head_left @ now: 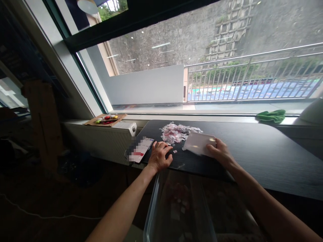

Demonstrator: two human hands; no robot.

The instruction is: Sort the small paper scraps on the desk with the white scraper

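On the black tabletop my left hand rests palm down with its fingers apart and nothing visible in it. It lies between a lit phone and a heap of small paper scraps. My right hand grips the right end of a pale, flat rectangular piece, slightly blurred, beside the heap's near right side. A small loose scrap lies near my left fingers. Below the table edge stands a clear plastic bin, with some scraps dimly visible inside.
A radiator stands left of the table, with a brown board holding colourful small items above it. A green cloth lies by the window at the right. A white cable runs across the dark floor.
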